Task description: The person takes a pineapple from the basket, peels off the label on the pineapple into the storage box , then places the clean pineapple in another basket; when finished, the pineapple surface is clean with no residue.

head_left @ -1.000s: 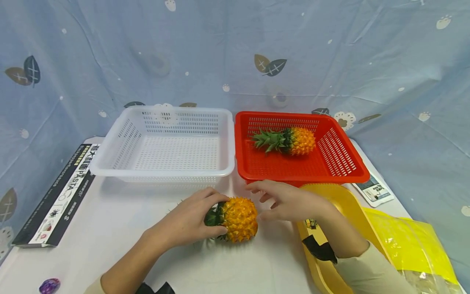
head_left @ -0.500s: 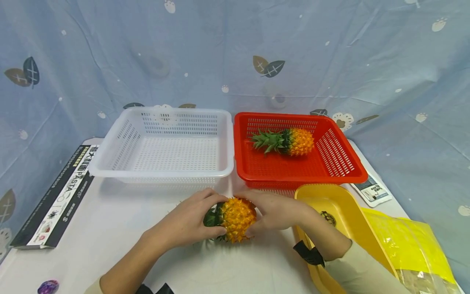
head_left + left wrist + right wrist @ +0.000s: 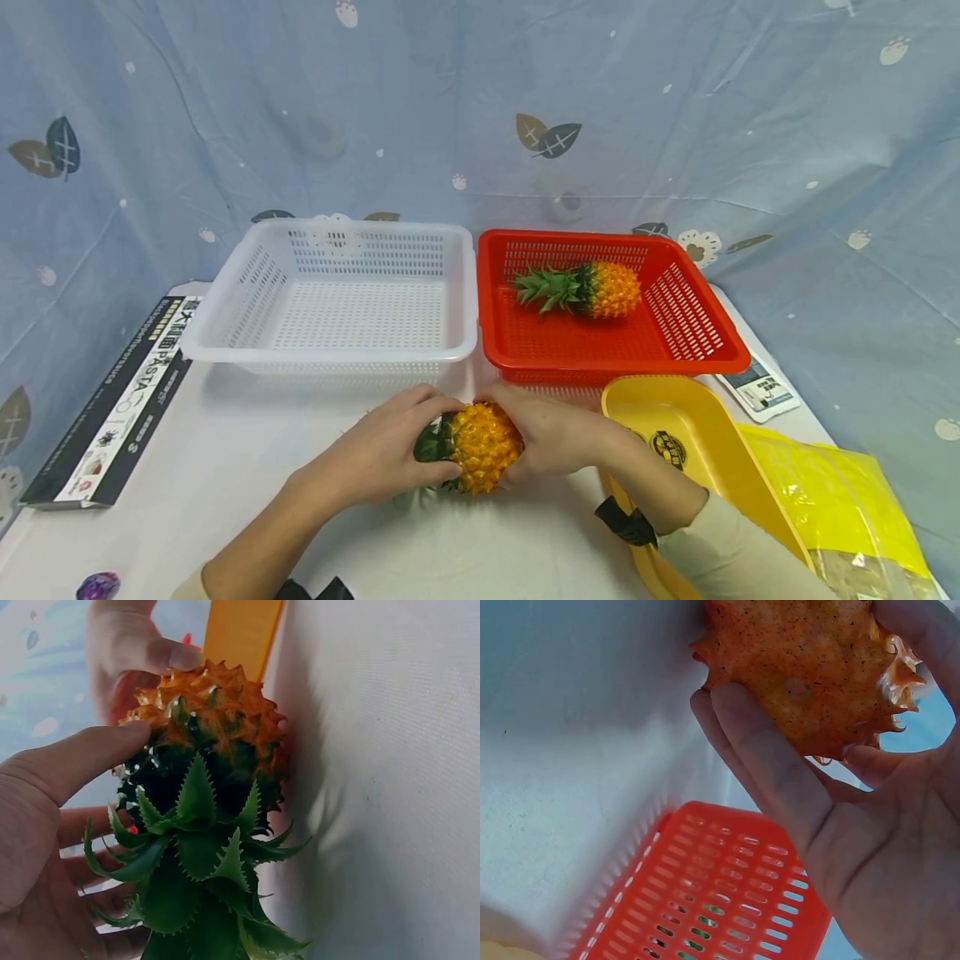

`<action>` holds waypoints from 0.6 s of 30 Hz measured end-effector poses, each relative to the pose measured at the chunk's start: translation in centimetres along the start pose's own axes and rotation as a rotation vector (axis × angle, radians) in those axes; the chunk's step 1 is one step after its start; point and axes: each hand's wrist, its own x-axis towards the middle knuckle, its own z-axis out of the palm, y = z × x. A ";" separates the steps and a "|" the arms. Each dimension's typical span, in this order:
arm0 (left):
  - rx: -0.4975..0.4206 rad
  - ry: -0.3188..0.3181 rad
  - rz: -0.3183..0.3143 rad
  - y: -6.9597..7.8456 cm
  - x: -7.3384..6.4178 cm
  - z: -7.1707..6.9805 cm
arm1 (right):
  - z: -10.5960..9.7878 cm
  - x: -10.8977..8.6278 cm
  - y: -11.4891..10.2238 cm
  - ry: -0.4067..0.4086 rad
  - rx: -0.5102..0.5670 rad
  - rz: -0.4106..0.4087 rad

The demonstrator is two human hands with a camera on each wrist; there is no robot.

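Observation:
An orange toy-like pineapple (image 3: pixel 485 448) with spiky skin and green leaves lies on its side on the white table, crown to the left. My left hand (image 3: pixel 386 442) grips it where the leaves meet the fruit, thumb on the near side. In the left wrist view, the thumb rests on the orange skin (image 3: pixel 217 712) and the fingers pass behind the leaves. My right hand (image 3: pixel 558 433) holds the rounded bottom end. From the right wrist view, the right fingers (image 3: pixel 769 746) lie against the underside of the pineapple (image 3: pixel 802 675).
Behind the hands stand a white basket (image 3: pixel 330 354) and a red basket (image 3: pixel 615 367); a second pineapple (image 3: pixel 613 290) lies in the red one. To the right are a yellow tray (image 3: pixel 720 450) and a yellow bag (image 3: pixel 840 500). A pasta box (image 3: pixel 112 408) lies left.
My right hand has come left and down from beside the pineapple and taken hold of its bottom end. The left hand has kept its grip; the pineapple has barely moved.

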 end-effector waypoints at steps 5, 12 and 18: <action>0.003 -0.009 0.003 -0.1 0.0 -0.1 | 0.1 0.0 0.1 0.014 -0.003 0.008; 0.011 -0.004 0.001 -0.2 -0.1 -0.1 | 0.1 -0.1 0.0 0.028 0.004 0.013; 0.011 -0.003 0.000 -0.3 -0.2 0.0 | 0.1 -0.1 0.1 0.031 0.009 -0.006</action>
